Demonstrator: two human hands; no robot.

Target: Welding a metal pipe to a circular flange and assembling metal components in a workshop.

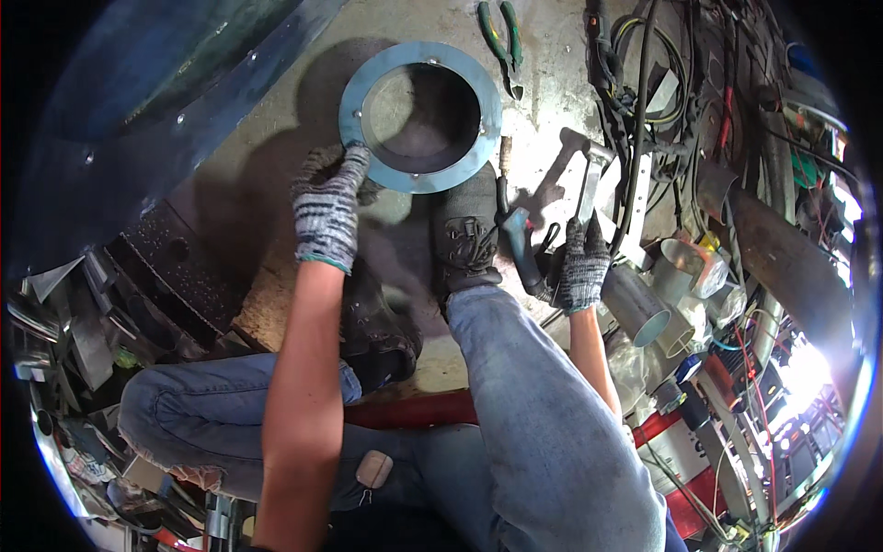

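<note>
Just beyond left fingers (355, 163), metal ring (352, 106), rim in their grasp, hammer (589, 189) within right fingers (576, 239).

One ring (405, 55), one hammer (590, 187)

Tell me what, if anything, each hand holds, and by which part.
The left hand holds the metal ring by its lower-left rim; the right hand holds the hammer by its handle.
</note>
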